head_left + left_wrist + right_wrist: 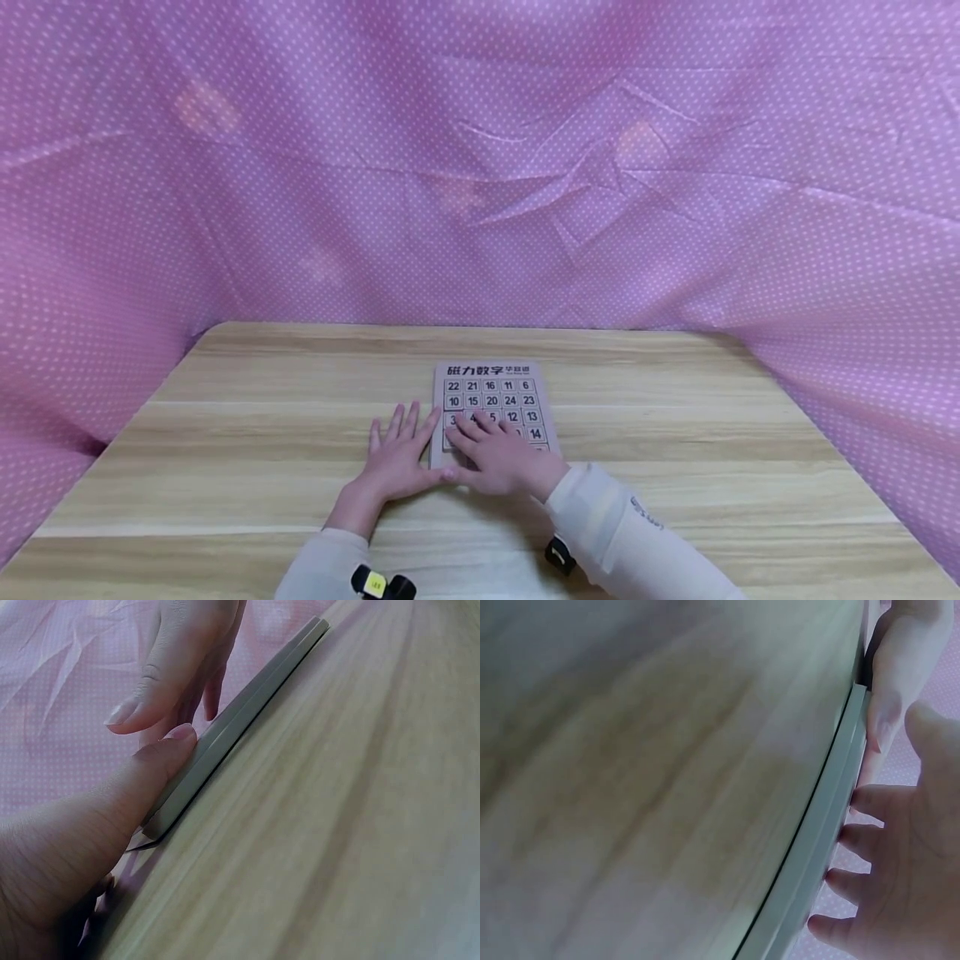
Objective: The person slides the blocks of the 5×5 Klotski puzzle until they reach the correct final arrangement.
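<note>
A flat number sliding puzzle (487,370), with rows of numbered tiles (491,401) under a printed Chinese title, lies near the table's middle. My left hand (401,462) rests with fingers spread at its left side. The left thumb (161,761) touches the near corner of the frame in the left wrist view. Over the lower tiles is my right hand (495,460), its fingertips (840,883) right at the puzzle's face and the thumb held off it. That hand covers several tiles and much of the near edge.
The light wood-grain table (262,433) spreads out around the puzzle on all sides. A pink dotted cloth (480,167) hangs behind it and along both sides. Black straps (382,583) sit on the sleeved wrists.
</note>
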### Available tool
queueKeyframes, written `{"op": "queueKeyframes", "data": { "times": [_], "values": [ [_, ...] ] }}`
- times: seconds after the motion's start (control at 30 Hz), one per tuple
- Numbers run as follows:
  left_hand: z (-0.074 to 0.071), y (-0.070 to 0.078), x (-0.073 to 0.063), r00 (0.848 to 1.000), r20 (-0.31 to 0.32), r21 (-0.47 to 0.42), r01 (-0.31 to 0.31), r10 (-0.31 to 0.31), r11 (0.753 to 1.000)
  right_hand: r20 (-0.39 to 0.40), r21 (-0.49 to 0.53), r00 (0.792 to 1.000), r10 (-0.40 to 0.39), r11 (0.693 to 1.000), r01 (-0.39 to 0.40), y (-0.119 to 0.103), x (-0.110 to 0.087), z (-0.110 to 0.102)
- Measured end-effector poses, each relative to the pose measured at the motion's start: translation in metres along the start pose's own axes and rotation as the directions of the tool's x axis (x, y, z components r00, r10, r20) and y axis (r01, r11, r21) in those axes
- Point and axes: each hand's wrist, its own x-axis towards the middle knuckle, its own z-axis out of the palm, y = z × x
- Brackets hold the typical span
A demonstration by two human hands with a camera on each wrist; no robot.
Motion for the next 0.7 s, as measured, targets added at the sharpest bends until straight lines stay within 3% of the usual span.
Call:
{"op": "queueKeyframes", "data": {
  "times": [0.7],
  "values": [
    [0.003, 0.0, 0.0, 1.0, -0.029, -0.025, 0.004, -0.005, 1.0, -0.009, 0.003, 0.999, -0.045, 0.999, 0.045, -0.005, -0.015, 0.004]
  ]
}}
